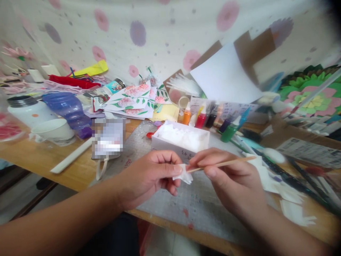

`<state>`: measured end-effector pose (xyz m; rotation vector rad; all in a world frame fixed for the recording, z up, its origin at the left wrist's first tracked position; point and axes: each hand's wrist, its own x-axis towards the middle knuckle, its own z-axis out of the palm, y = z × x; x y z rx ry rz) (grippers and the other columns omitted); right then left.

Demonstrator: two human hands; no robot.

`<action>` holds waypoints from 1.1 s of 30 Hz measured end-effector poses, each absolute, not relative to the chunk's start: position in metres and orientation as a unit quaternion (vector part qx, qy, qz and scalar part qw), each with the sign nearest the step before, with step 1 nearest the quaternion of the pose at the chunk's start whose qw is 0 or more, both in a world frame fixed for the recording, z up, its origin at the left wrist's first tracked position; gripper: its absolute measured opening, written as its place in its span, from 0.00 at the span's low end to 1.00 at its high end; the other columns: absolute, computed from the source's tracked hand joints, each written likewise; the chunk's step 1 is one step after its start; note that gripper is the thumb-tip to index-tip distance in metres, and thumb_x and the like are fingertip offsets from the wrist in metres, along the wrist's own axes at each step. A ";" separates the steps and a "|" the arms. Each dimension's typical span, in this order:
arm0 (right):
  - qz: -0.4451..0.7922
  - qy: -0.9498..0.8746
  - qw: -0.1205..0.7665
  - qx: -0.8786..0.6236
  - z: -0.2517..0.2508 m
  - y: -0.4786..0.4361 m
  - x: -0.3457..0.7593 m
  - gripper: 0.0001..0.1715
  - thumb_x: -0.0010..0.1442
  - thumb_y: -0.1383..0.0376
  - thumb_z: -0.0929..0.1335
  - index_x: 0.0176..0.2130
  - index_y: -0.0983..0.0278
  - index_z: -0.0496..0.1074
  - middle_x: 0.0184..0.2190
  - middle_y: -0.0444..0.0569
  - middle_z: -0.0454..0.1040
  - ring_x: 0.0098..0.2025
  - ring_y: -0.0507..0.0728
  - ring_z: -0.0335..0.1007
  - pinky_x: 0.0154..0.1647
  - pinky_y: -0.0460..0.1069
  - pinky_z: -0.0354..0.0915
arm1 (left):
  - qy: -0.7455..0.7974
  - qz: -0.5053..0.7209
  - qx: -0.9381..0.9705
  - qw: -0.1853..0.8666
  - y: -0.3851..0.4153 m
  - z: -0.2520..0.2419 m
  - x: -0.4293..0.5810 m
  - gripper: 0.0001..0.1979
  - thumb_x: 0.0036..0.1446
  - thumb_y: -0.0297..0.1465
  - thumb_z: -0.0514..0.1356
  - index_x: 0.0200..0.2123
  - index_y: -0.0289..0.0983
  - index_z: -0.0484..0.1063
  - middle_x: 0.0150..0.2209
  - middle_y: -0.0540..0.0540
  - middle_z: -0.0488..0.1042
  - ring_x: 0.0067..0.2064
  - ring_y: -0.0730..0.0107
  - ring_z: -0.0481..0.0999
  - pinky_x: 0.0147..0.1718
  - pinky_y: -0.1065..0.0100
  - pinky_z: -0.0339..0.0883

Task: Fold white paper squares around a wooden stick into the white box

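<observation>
Between thumb and fingers, my left hand (157, 172) pinches a small piece of white tissue-like paper (186, 176). A thin wooden stick (229, 163) lies in the grip of my right hand (231, 181), its tip touching or very near the paper. Both hands are raised over the grey mat (170, 206), almost meeting. Just behind them stands a white box (170, 144) filled with white, fluffy-looking pieces. Whether the paper is wrapped around the stick's tip I cannot tell.
Behind the box stand several paint bottles, among them a green bottle (230, 131) and an orange bottle (187, 114). White paper pieces (293, 208) lie at the right. On the left are a white cup (53, 131) and a white rod (70, 156). A cardboard box (306, 145) sits far right.
</observation>
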<state>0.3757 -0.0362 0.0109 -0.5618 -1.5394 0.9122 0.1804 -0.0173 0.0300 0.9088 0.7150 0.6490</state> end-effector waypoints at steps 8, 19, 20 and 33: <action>0.382 -0.668 0.591 -0.243 0.013 -0.037 0.376 0.13 0.62 0.70 0.70 0.41 0.53 0.80 0.34 0.45 0.81 0.41 0.56 0.77 0.43 0.53 0.73 | 0.342 0.297 0.421 0.786 -0.017 0.031 0.181 0.10 0.51 0.32 0.68 0.26 0.33 0.72 0.21 0.51 0.71 0.23 0.77 0.70 0.26 0.74 0.68; 0.378 -0.669 0.595 -0.233 0.013 -0.037 0.376 0.14 0.61 0.72 0.70 0.41 0.54 0.80 0.34 0.45 0.81 0.40 0.56 0.77 0.42 0.52 0.73 | 0.340 0.294 0.428 0.785 -0.018 0.032 0.182 0.10 0.51 0.32 0.68 0.26 0.33 0.72 0.21 0.52 0.71 0.24 0.78 0.70 0.26 0.75 0.67; 0.368 -0.676 0.594 -0.235 0.014 -0.037 0.376 0.14 0.61 0.73 0.70 0.41 0.55 0.80 0.34 0.45 0.81 0.40 0.55 0.77 0.42 0.52 0.74 | 0.340 0.295 0.429 0.783 -0.018 0.032 0.183 0.10 0.52 0.32 0.68 0.26 0.33 0.72 0.21 0.52 0.71 0.24 0.79 0.70 0.26 0.75 0.67; 0.230 -0.748 0.556 -0.280 0.022 -0.038 0.375 0.09 0.59 0.75 0.70 0.35 0.63 0.78 0.31 0.48 0.81 0.38 0.54 0.79 0.41 0.49 0.75 | 0.354 0.289 0.564 0.688 -0.017 0.026 0.181 0.09 0.56 0.30 0.63 0.36 0.37 0.65 0.25 0.55 0.72 0.26 0.78 0.70 0.30 0.72 0.65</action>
